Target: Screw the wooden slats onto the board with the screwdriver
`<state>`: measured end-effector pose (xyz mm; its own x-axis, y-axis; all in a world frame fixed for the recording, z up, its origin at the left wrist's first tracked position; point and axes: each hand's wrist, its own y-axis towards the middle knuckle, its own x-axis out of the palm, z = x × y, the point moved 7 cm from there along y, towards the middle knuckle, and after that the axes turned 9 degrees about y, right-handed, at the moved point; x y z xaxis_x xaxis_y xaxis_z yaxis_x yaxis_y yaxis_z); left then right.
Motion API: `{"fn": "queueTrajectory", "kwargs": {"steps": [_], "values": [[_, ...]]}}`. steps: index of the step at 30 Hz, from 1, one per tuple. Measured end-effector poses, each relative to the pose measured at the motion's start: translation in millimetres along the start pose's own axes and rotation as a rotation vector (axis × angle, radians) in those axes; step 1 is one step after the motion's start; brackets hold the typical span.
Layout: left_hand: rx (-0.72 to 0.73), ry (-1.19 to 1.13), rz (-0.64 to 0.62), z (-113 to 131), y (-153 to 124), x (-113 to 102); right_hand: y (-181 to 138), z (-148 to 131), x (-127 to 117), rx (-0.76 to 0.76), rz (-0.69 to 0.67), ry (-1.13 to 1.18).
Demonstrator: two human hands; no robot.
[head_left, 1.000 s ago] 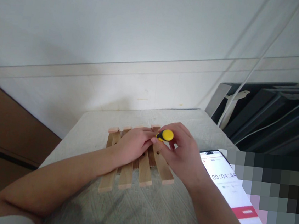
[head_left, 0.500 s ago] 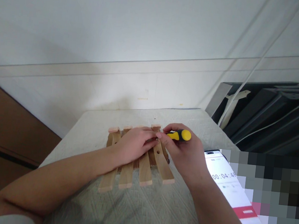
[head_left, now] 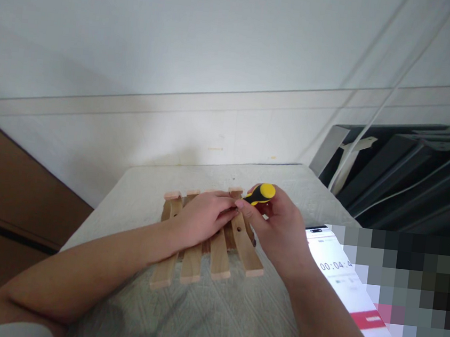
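A rack of several pale wooden slats [head_left: 216,256] lies on a small white-covered table [head_left: 209,317]. My left hand [head_left: 201,218] rests on top of the slats, fingers curled, its fingertips pinched at a spot near the far right slat. What it pinches is too small to make out. My right hand [head_left: 279,228] is wrapped round a short yellow and black screwdriver [head_left: 261,193], held just above the far end of the right slat. The screwdriver's tip is hidden between the two hands.
A phone [head_left: 350,294] showing a running timer lies on the table's right side, close to my right forearm. Dark panels and white cables [head_left: 393,175] stand right of the table. A white wall runs behind, and a brown board [head_left: 13,189] sits at the left.
The screwdriver's yellow handle has swung from pointing right to pointing up and towards me, turned in my right hand. My left hand stays on the slats.
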<state>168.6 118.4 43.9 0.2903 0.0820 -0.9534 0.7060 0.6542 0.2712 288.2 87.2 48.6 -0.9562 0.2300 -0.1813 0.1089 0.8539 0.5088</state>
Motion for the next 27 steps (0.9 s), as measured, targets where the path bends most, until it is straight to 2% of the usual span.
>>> {"fn": "queueTrajectory", "kwargs": {"steps": [5, 13, 23, 27], "values": [[0.023, 0.010, 0.019, -0.4, -0.9, 1.7, 0.3, 3.2, -6.1, 0.026, 0.077, -0.040], [0.014, 0.022, 0.011, 2.0, -2.3, -0.9, 0.8, -3.0, -10.5, -0.109, 0.111, -0.162], [0.035, 0.040, -0.053, 0.4, -3.3, 7.1, 2.3, 6.4, -10.5, 0.005, 0.099, -0.097], [0.041, 0.042, -0.063, 1.7, -2.8, 6.8, 2.5, 8.7, -10.4, 0.000, 0.087, -0.073]]}}
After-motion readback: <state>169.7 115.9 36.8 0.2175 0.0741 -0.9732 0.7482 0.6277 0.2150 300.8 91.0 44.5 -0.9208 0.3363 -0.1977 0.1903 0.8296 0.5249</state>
